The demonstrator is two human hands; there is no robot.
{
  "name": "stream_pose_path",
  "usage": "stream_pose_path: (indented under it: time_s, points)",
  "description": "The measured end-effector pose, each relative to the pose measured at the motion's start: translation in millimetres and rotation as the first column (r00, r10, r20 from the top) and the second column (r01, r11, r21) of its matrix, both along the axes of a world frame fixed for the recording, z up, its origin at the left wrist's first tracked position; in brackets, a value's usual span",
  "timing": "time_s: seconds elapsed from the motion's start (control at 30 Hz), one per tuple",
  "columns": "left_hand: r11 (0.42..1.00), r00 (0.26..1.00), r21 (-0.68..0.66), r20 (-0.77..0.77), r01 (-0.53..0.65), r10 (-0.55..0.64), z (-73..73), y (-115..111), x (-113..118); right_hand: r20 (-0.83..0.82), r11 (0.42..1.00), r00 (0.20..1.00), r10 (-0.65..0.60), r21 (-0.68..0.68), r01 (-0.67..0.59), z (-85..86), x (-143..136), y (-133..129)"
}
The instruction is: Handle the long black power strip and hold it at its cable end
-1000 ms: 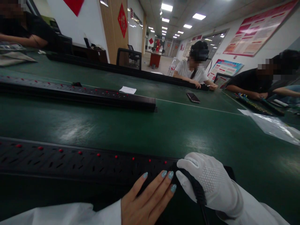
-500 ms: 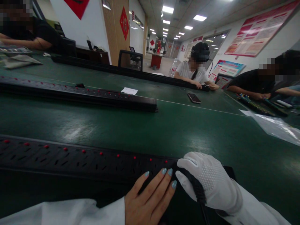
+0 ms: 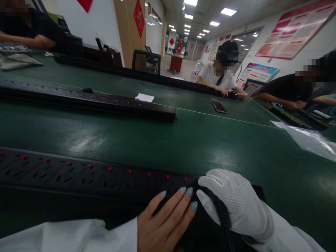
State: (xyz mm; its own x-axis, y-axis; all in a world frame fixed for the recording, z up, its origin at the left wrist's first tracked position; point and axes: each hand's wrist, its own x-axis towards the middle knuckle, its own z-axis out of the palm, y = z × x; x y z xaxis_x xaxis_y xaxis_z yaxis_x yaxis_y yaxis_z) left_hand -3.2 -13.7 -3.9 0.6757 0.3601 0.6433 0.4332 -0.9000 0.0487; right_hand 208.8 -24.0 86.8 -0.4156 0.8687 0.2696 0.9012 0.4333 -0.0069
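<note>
A long black strip (image 3: 86, 178) with a row of red dots and slots lies along the near side of the green table. My bare left hand (image 3: 168, 218) rests on it near its right end, fingers stretched out and flat, nails light blue. Just to the right, my right hand (image 3: 231, 201), in a white dotted glove, is wrapped round a thick black cable (image 3: 222, 213) that runs down toward the bottom edge. The glove hides the part of the strip under it. A dark end piece (image 3: 258, 192) shows beyond the glove.
Farther back on the green table (image 3: 225, 140) lie a second black strip (image 3: 105, 101), white paper (image 3: 144, 97), a phone (image 3: 218, 106) and a clear plastic bag (image 3: 309, 140). A long black bar (image 3: 131, 77) lies along the far edge. Other people sit at the left, far side and right.
The view has shifted slightly, and the near strip appears a little farther left relative to my hands. Both hands keep the same pose.
</note>
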Motion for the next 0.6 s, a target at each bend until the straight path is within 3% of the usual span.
stream_pose_path:
  time_s: [0.33,0.6]
  points:
    - [0.992,1.0,-0.123,-0.007,-0.022,0.021,2.1,-6.9,0.4,-0.012,1.0,1.0,0.018,0.009,-0.018,0.1,-0.2,3.1]
    - [0.999,0.999,0.035,0.04,-0.006,0.005,-0.5,4.1,1.3,-0.028,1.0,1.0,0.011,0.028,-0.01,-2.2,0.7,0.6]
